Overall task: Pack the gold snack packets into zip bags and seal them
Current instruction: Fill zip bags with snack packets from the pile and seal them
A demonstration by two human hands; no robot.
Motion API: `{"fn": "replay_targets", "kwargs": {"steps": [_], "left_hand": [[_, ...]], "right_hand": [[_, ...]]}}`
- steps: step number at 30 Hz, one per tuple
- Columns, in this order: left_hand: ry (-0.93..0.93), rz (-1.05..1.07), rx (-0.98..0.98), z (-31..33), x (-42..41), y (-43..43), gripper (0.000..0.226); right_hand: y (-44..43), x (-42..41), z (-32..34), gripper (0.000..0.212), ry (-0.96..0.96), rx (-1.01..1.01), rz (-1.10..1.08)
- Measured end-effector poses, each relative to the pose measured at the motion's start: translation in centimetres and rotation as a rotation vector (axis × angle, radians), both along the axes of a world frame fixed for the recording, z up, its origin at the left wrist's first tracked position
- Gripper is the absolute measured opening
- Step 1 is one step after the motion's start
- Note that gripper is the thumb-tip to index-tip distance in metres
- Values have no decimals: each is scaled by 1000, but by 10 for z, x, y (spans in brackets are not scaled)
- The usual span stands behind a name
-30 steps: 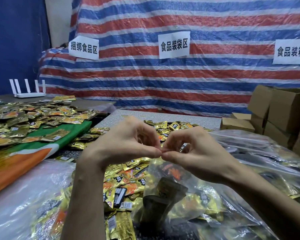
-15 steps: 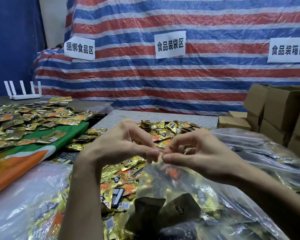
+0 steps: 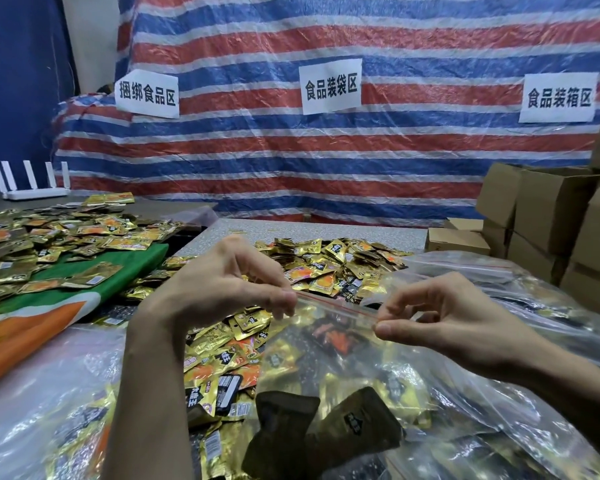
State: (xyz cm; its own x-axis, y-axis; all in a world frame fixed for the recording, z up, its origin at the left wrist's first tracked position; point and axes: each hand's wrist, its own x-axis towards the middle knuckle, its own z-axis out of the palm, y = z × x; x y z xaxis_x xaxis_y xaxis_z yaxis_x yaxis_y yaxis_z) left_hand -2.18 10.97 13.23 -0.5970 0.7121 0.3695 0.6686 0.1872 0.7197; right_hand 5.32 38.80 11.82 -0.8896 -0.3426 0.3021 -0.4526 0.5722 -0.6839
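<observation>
Two hands [image 3: 222, 289] [image 3: 440, 317] pinch zip bag [image 3: 336, 308]; packets [image 3: 357, 420] inside blurred.

Loose packets [image 3: 326, 268] heap over the middle of the table, and only a bare strip of tabletop [image 3: 309, 232] shows beyond them. Filled plastic bags [image 3: 492, 285] crowd the right, cardboard boxes [image 3: 541, 216] are stacked behind, and another bag [image 3: 32, 393] blocks the near left.

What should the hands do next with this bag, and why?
Probably slide a pinch along the zip strip between the hands, pressing it shut. The left hand and right hand each pinch that strip on the zip bag, gold snack packets are already inside, and the seal cannot be judged closed.
</observation>
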Motion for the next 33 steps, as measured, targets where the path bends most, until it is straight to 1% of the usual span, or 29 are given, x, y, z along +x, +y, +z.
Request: {"fn": "replay_targets", "kwargs": {"steps": [5, 10, 17, 20, 23, 25, 28, 31, 33], "left_hand": [[3, 0, 17, 0, -1, 0, 11], [-4, -14, 37, -1, -1, 0, 23], [-15, 9, 27, -2, -1, -3, 33], [0, 17, 27, -1, 0, -3, 29], [-1, 13, 31, 0, 0, -3, 41], [3, 10, 29, 0, 1, -3, 44], [5, 13, 35, 0, 2, -4, 39], [11, 31, 22, 1, 3, -3, 24], [21, 45, 6, 1, 4, 0, 18]], "right_hand": [[14, 8, -5, 26, -34, -29, -44], [24, 14, -8, 31, -50, -41, -70], [36, 21, -11, 23, -82, -62, -91], [40, 25, -12, 25, -88, -71, -84], [42, 29, -13, 27, -83, -87, -89], [44, 31, -15, 27, -80, -86, -92], [45, 34, -18, 25, -56, -73, -126], [44, 40, -21, 25, 23, -9, -179], [44, 44, -22, 24, 84, 24, -210]]}}
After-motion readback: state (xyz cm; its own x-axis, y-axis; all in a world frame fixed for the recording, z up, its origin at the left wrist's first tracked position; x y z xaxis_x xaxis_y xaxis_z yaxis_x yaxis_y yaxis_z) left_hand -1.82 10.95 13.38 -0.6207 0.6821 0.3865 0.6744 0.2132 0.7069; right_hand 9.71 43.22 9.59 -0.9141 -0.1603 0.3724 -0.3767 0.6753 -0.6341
